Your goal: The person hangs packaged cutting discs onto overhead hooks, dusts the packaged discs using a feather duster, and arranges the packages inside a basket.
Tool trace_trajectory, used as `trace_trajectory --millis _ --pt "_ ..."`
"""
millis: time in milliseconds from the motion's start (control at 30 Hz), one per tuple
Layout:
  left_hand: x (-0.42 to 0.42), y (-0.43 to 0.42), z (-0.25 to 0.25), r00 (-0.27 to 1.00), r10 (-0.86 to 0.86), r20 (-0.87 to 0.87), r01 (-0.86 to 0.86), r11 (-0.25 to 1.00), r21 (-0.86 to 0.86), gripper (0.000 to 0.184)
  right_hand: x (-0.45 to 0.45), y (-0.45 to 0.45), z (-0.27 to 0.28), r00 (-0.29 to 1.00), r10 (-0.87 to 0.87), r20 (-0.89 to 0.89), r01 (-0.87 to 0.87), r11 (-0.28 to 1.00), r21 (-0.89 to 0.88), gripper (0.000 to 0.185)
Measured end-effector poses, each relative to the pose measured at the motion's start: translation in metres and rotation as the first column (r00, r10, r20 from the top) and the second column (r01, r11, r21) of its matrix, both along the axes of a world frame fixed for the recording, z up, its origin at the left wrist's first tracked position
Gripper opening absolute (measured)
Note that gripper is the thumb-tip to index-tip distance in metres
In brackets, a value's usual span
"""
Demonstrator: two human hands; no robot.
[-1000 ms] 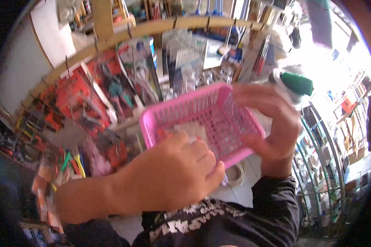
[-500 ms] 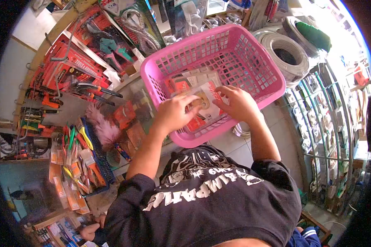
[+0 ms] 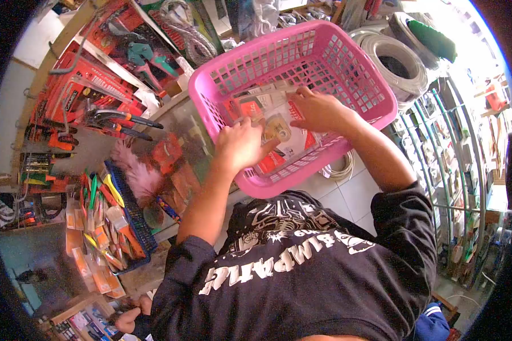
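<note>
A pink plastic basket point(image 3: 347, 145) holds several flat clear packets with red and white cards. My left hand point(image 3: 240, 145) grips the left side of the top clear packet point(image 3: 293, 142), thumb across its face. At its upper right side is my right hand point(image 3: 318, 113), with the fingers curled onto the packet's edge. A yellowish round item shows through the plastic between both hands. The fingertips are partly hidden against the packets.
Paintbrushes fill a dark blue basket point(image 3: 136, 219) at lower left. Red-carded tools point(image 3: 85, 85) hang at upper left. Coiled cable point(image 3: 392, 62) stands beyond the basket's right side; a wire rack point(image 3: 455, 187) is at right. Part of another person's hand point(image 3: 128, 321) shows at the bottom.
After the basket came into fuller view, both hands moved from over its contents onto the sides of the top packet. The right forearm now reaches in more from the right.
</note>
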State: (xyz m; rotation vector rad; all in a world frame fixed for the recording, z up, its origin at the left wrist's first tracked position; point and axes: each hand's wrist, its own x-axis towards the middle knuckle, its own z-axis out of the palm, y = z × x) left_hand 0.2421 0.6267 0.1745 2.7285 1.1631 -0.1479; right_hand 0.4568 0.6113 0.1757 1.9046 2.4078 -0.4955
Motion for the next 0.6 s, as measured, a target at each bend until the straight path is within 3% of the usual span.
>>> trace_trajectory --millis 167,233,367,433,467,600 --pt "0.000 0.002 0.000 0.996 0.037 0.076 -0.033 0.998 -0.059 0.057 0.000 0.015 -0.003 0.998 -0.001 -0.057 0.004 0.998 0.063 0.042" --pt "0.000 0.002 0.003 0.995 0.056 0.088 -0.053 0.998 -0.032 0.056 0.002 0.015 -0.003 0.994 0.004 -0.111 0.010 0.993 0.120 0.038" --pt "0.005 -0.004 0.012 0.987 0.094 0.134 -0.098 0.995 0.021 0.053 0.012 0.009 -0.008 0.957 -0.108 -0.269 0.131 0.989 0.069 0.034" --pt "0.003 -0.002 0.005 0.970 0.062 0.235 -0.085 0.992 0.091 0.049 0.014 0.009 -0.005 0.928 -0.095 -0.361 0.135 0.987 0.085 0.031" --pt "0.002 -0.001 0.002 0.958 0.044 0.283 -0.083 0.988 0.127 0.047 0.016 0.010 -0.006 0.934 -0.052 -0.354 0.089 0.992 0.090 0.030" --pt "-0.001 0.003 0.003 0.951 0.071 0.302 -0.071 0.997 -0.009 0.040 0.021 0.010 -0.010 0.932 0.092 -0.352 -0.048 0.990 0.132 0.024"
